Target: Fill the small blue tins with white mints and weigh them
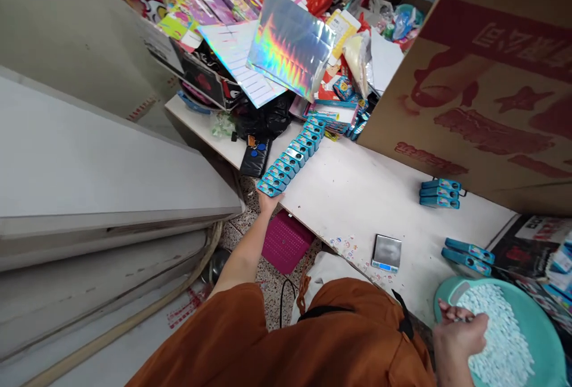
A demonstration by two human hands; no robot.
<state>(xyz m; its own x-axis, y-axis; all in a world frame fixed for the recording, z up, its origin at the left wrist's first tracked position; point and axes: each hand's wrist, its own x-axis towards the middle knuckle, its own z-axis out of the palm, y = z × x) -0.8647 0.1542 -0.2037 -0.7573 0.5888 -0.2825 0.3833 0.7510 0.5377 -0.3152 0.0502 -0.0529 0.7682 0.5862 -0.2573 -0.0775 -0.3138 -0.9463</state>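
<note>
A long row of small blue boxes [292,158] with dark round spots on top runs diagonally along the table's left edge. At its near end my left hand [269,201] grips the last box, its fingers mostly hidden beneath. My right hand [462,333] is above the rim side of a teal basin [547,321], fingers curled closed. Something small and greyish shows between those fingers, too little to name. Small pale white-blue pieces [496,327] fill the basin. A digital scale [386,252] with a lit display lies between my hands.
Several more blue boxes [440,193] stand at the right, and two others [468,256] lie beside the basin. A large cardboard carton [491,89] blocks the back right. Piled packaging and a shiny holographic sheet [290,44] cover the back. A black wallet [255,158] lies left of the row.
</note>
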